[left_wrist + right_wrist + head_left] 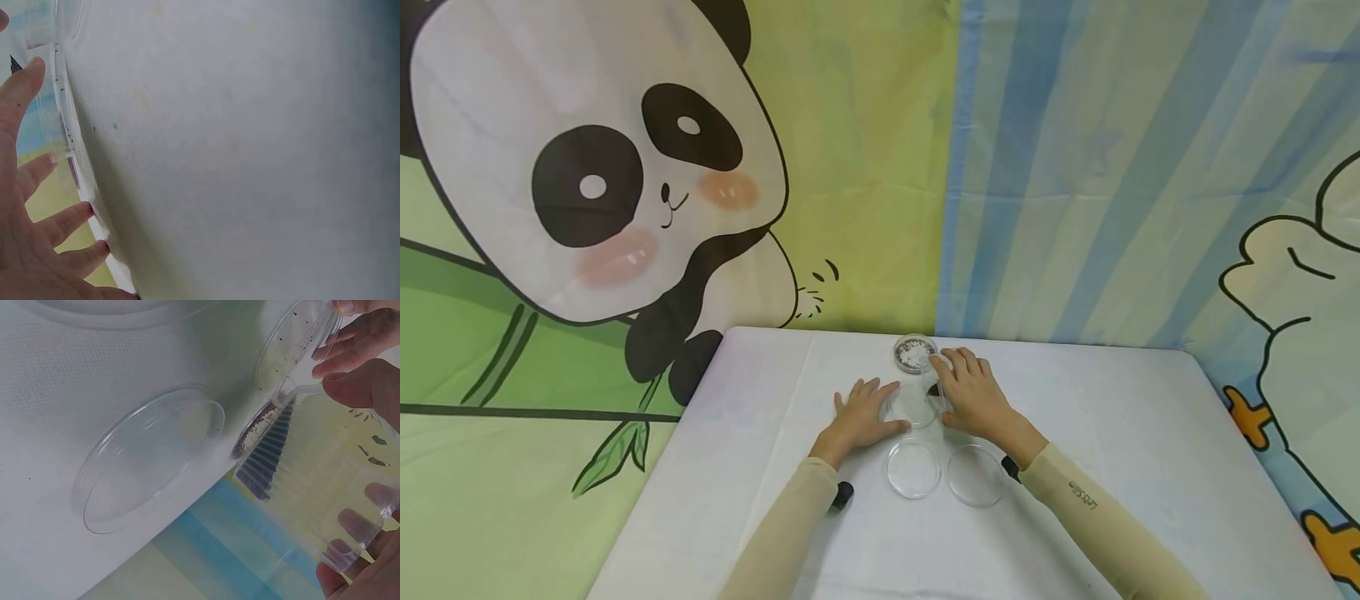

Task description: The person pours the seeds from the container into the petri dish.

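Note:
In the head view my right hand [976, 392] grips a clear plastic container. The right wrist view shows this container [331, 469] tilted, with dark matter [267, 456] in its ribbed corner. That corner points toward a clear petri dish [914, 406] holding small dark specks. My left hand [859, 417] holds this dish at its rim between thumb and index finger, the other fingers spread; the left wrist view shows the dish wall [59, 106] beside them. Just beyond stands another round dish [915, 354] with white and dark bits.
Nearer to me lie two clear round dishes, one on the left [913, 469] and one on the right [975, 475]. They rest on a white-covered table [760, 500]. A printed cloth backdrop [865, 167] hangs behind the table's far edge.

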The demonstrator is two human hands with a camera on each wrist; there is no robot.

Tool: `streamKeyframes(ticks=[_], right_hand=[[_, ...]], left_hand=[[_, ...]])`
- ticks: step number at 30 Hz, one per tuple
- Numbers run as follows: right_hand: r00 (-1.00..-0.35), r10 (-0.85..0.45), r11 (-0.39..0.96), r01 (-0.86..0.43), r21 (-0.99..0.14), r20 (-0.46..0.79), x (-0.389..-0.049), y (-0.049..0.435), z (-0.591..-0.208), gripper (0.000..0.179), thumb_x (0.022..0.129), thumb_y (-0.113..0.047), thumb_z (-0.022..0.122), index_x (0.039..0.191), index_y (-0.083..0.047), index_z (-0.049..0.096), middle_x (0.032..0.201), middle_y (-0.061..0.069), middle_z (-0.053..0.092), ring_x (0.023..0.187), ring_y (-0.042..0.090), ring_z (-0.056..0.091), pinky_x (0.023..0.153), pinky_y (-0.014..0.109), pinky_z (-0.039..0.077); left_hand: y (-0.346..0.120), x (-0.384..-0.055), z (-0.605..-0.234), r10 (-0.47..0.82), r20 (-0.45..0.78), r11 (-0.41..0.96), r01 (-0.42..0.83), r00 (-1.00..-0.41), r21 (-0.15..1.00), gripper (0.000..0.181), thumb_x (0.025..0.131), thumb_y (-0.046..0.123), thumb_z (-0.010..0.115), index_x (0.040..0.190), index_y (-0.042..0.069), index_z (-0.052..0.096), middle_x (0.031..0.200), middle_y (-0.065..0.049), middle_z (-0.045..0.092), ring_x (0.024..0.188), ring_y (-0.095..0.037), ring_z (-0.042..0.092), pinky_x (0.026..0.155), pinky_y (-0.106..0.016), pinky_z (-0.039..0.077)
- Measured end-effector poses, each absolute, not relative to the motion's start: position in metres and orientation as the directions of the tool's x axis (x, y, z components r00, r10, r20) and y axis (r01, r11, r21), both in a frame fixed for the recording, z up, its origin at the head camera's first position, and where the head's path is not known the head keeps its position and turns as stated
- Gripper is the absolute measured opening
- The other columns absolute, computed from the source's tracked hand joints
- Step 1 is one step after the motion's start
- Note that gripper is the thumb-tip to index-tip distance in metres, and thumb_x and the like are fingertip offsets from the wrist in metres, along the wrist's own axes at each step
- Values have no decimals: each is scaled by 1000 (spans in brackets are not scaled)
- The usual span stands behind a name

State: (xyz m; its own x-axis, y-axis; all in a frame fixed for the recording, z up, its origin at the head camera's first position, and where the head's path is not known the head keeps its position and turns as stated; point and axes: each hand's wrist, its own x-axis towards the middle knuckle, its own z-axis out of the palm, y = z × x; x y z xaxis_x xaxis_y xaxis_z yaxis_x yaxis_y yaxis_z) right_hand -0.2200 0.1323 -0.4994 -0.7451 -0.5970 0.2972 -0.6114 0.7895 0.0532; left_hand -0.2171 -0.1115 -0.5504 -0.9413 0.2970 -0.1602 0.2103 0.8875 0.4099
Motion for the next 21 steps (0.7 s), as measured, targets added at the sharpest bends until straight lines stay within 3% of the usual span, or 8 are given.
streamKeyframes(ticks=[21], right_hand=[[-751, -597, 792, -608, 59, 282, -220, 130, -499, 102, 68, -35, 91, 149, -5, 38, 145, 25, 38, 130, 43, 37, 94, 58, 40]], left_hand=[[-111, -217, -548, 297, -159, 894, 216, -942, 393, 84, 85, 69, 63, 156, 31, 37, 161, -13, 28, 148, -42, 16, 108, -76, 8]])
